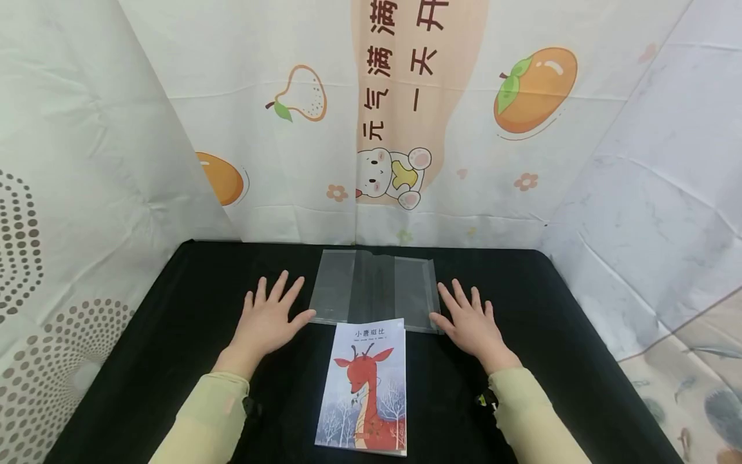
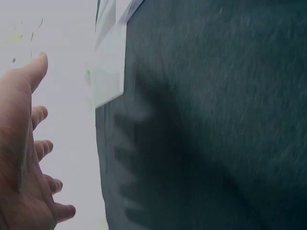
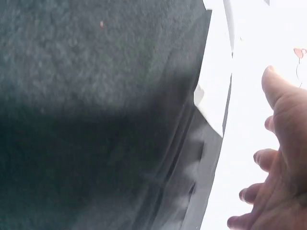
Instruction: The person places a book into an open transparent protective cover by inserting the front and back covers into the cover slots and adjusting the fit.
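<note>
A paperback book [image 1: 366,386] with a red deer on its pale blue front lies face up near the table's front, between the two forearms. Behind it a clear plastic book cover [image 1: 333,287] is spread flat, and the book's top edge overlaps its near edge. My left hand [image 1: 268,325], fingers spread and holding nothing, is just left of the plastic cover. On the other side, my right hand [image 1: 471,325] has its fingers spread too, with thumb and index finger by the cover's right edge. Both wrist views show the hands above the cloth, the left one casting a shadow [image 2: 163,158].
A black cloth covers the table [image 1: 191,303]. Behind it hangs a white curtain [image 1: 301,161] printed with fruit, a bear and writing. More pale sheets close off the left side [image 1: 104,161] and the right side [image 1: 637,212].
</note>
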Demonstrator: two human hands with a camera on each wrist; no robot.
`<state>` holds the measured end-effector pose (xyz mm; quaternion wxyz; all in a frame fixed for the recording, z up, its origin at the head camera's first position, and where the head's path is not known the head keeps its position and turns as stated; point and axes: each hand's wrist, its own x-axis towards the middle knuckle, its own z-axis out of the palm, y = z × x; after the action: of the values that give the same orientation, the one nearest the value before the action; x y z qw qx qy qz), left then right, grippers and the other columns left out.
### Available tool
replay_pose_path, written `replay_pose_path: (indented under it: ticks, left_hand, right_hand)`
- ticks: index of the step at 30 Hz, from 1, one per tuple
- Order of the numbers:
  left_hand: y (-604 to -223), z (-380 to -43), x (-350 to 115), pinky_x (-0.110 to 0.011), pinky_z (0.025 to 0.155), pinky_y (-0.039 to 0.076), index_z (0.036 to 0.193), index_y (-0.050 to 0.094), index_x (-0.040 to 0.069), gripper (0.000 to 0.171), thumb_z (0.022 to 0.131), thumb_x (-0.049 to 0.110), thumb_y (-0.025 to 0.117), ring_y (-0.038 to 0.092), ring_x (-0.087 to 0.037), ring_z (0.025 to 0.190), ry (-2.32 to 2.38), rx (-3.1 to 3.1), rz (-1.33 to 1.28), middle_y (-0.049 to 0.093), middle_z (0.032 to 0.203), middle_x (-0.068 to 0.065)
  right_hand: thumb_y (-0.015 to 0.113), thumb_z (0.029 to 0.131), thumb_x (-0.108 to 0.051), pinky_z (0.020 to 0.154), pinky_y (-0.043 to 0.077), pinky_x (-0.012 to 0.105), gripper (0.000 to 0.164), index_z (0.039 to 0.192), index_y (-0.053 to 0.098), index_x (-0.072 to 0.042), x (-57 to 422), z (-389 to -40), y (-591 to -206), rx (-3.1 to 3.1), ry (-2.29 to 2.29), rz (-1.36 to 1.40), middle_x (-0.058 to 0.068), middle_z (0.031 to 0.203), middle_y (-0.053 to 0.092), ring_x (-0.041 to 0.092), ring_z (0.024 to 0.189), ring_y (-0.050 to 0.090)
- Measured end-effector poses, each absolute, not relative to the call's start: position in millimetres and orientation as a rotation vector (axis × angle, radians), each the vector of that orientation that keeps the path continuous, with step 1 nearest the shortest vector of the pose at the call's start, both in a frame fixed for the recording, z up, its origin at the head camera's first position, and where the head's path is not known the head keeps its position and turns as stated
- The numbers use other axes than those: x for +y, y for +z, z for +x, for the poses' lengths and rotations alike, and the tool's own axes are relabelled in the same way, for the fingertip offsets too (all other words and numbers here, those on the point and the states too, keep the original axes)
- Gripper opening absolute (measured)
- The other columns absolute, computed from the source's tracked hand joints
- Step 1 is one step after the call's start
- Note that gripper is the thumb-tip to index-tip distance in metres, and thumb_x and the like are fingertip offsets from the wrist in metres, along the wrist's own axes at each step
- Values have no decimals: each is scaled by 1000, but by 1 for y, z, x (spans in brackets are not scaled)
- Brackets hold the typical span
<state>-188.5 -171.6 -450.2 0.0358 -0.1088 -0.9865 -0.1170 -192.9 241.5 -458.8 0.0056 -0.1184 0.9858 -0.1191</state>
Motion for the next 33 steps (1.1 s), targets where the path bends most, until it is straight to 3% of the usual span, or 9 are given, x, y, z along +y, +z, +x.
replay_pose_path:
  ticks: [7, 13, 18, 23, 26, 29, 33]
  left_hand:
    - [-451, -180, -149, -69, 107, 19, 153, 24, 24, 81, 90, 69, 46, 11, -51, 138, -412, -3014, -417, 20, 158, -14]
    - [-456, -173, -136, -66, 107, 25, 153, 24, 22, 84, 88, 67, 52, 16, -49, 138, -438, -3031, -438, 23, 157, -13]
    - [-462, -169, -130, -65, 106, 29, 153, 26, 20, 85, 86, 65, 54, 22, -49, 136, -448, -3055, -458, 27, 156, -14]
    - [-467, -164, -128, -64, 106, 30, 152, 27, 21, 85, 86, 64, 57, 23, -47, 137, -449, -3083, -458, 29, 155, -12]
    - [-469, -161, -128, -63, 106, 31, 151, 29, 20, 84, 86, 63, 57, 24, -46, 137, -444, -3088, -467, 30, 154, -12]
    - [-472, -160, -128, -62, 105, 32, 150, 33, 18, 82, 86, 63, 57, 26, -46, 136, -413, -3081, -485, 32, 154, -12]
    - [-475, -158, -129, -62, 105, 32, 149, 35, 19, 80, 86, 65, 55, 27, -46, 136, -365, -3081, -519, 33, 153, -11]
  right_hand:
    - [45, 96, -58, 105, 17, 72, 72, 154, 21, -22, 230, -190, -459, 3057, -440, -481, 17, 158, 19, 50, 137, 16]
    - [47, 97, -55, 108, 22, 66, 70, 152, 27, -17, 221, -187, -459, 3071, -513, -576, 17, 150, 38, 44, 135, 30]
    - [52, 96, -51, 104, 37, 58, 66, 148, 36, -13, 212, -184, -457, 3116, -514, -584, 18, 127, 61, 35, 119, 53]
    - [53, 95, -52, 95, 46, 55, 62, 143, 45, -14, 203, -178, -454, 3146, -487, -545, 7, 100, 72, 34, 106, 60]
    - [56, 94, -51, 87, 51, 51, 58, 136, 54, -11, 199, -175, -454, 3177, -475, -539, -2, 78, 70, 29, 92, 63]
    - [58, 93, -51, 69, 55, 43, 51, 122, 62, -10, 195, -173, -455, 3185, -495, -512, -8, 56, 55, 18, 68, 60]
    - [59, 91, -52, 50, 46, 32, 44, 108, 62, -11, 190, -170, -457, 3125, -562, -424, -9, 51, 46, 10, 50, 48]
